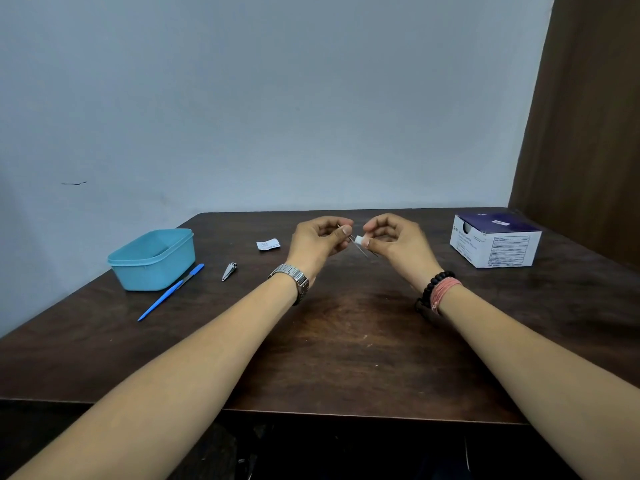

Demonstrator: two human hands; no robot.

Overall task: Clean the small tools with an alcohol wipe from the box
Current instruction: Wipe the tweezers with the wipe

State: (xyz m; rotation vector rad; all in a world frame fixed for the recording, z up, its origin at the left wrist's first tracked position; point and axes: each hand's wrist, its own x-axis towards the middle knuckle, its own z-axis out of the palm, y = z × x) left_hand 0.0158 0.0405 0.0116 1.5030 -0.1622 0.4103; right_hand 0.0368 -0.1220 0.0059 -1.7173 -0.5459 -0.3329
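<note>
Pinching tweezers (360,245) in left hand (317,242); right hand (398,242) fingers pinch wipe (360,240) round them.

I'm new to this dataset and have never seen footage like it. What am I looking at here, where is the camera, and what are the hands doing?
There is no machine: a person works with two bare hands. The single picture comes from a wide-angle camera worn on the head, looking forward and down, so both forearms reach in from below. The left hand, with a watch on its wrist, pinches thin metal tweezers. The right hand, with bracelets on its wrist, pinches a small white wipe against them. On the dark wooden table lie a blue tub, a blue-handled file, nail clippers and a torn wrapper. The box stands at the right.
</note>
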